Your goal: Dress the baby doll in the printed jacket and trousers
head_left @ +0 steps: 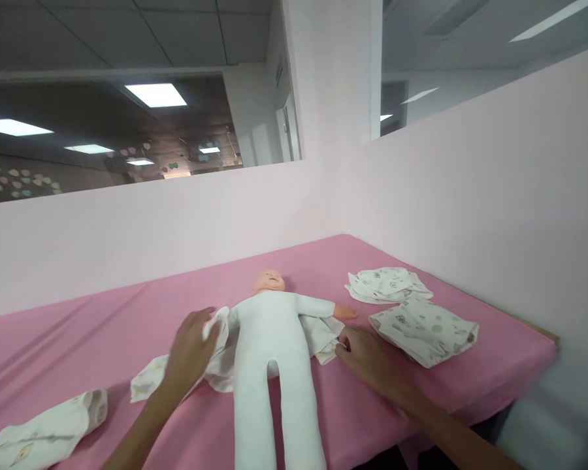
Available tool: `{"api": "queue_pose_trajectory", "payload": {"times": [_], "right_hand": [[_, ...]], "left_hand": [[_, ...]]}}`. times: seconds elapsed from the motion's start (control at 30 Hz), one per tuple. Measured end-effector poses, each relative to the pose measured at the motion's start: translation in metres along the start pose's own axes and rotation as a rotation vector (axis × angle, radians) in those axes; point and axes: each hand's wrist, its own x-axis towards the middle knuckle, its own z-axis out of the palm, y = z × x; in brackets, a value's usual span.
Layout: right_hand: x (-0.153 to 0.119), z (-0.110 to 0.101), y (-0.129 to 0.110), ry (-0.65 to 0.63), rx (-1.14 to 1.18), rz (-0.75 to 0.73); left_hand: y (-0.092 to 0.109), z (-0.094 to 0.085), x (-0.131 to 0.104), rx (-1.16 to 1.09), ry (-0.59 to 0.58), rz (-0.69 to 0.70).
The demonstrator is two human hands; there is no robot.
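A baby doll with a white cloth body lies on its back, head toward the wall. Under its torso is spread a white baby shirt, showing on both sides. On the left, my left hand is closed on bunched cloth of the shirt beside the doll's arm, whose end is hidden by cloth. My right hand pinches the shirt's edge on the other side, just below the doll's bare plastic hand.
A pink-covered table stands in a corner against white walls with windows. Folded printed baby clothes lie at the right, with another folded garment in front. At the lower left lies another folded white garment.
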Motion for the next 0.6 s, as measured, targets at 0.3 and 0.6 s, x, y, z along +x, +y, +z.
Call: {"api": "queue_pose_trajectory", "payload": {"times": [0.3,0.6], "right_hand": [[0.021,-0.012,0.015,-0.026,0.16,-0.007],[0.079,-0.043,0.076,0.029,-0.1,0.137]], "left_hand": [[0.179,0.091,0.081,0.199,-0.691,0.673],[0.16,0.065,0.091,0.229,-0.724,0.589]]}}
